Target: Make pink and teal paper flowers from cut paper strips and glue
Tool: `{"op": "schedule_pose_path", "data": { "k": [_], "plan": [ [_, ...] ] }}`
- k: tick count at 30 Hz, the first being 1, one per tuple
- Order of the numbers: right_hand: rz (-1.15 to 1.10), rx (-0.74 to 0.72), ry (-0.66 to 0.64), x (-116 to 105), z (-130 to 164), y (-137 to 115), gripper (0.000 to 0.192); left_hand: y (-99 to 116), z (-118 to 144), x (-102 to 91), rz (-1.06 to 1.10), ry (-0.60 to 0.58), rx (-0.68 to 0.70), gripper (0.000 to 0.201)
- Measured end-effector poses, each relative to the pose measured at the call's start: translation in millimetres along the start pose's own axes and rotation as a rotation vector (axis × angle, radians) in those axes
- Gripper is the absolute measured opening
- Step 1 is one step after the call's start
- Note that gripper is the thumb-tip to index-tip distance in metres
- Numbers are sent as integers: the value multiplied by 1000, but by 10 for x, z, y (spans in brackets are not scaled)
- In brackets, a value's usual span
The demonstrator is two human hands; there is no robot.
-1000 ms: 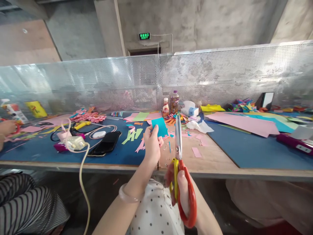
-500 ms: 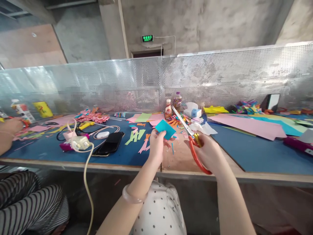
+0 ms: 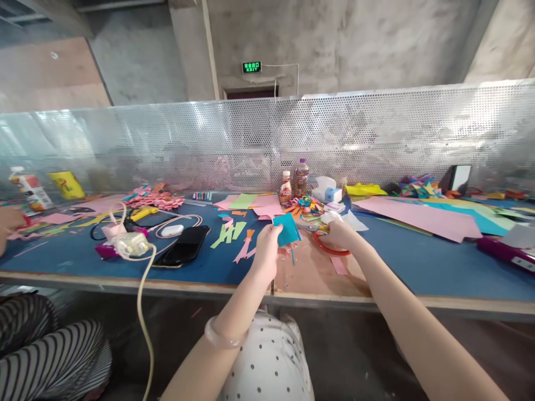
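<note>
I have my left hand (image 3: 266, 248) pinching a blue paper square (image 3: 287, 229) between thumb and fingers, above the desk (image 3: 221, 271), in from its near edge. My right hand (image 3: 340, 234) is curled around the handles of the scissors (image 3: 330, 250), blades pointing left toward the paper; I cannot tell whether they touch the desk. Two bottles (image 3: 285, 190) stand along its far edge.

Right of the right hand (image 3: 339, 235), the blue mat (image 3: 422, 259) leaves passage, but the perforated panel (image 3: 376, 131) bars the way beyond.
</note>
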State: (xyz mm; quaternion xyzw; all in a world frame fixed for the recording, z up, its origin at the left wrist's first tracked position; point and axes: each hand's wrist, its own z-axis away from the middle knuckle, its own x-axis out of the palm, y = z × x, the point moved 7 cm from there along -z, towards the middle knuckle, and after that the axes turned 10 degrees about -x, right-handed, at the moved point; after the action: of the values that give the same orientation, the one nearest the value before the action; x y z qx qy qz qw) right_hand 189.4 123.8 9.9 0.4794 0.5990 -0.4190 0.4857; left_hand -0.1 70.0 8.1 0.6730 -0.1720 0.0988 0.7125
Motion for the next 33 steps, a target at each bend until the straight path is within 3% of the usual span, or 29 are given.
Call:
{"op": "schedule_pose_path", "data": {
  "k": [6,13,15,18,20,23,33],
  "plan": [
    [17,-50,60,3,6,-39,34,-44,-28,-17,-103,21,-7,17],
    [-83,-109,242,-136,45,-99,26,-59,-28,-14,-144,8,6,19],
    [-179,-154,331,-253,86,-167,30,-44,-14,-7,-156,13,11,19],
    [-542,-309,429,-411,174,-296,34,-25,14,19,-176,14,2,16],
    [-801,-419,413,-458,225,-378,33,-20,29,46,-180,-2,-5,15],
    [-976,-486,334,-443,260,-453,33,-18,38,73,-192,-22,3,13],
    [-1017,-510,272,-325,221,-477,28,0,55,78,-246,-16,33,13]
  ]
}}
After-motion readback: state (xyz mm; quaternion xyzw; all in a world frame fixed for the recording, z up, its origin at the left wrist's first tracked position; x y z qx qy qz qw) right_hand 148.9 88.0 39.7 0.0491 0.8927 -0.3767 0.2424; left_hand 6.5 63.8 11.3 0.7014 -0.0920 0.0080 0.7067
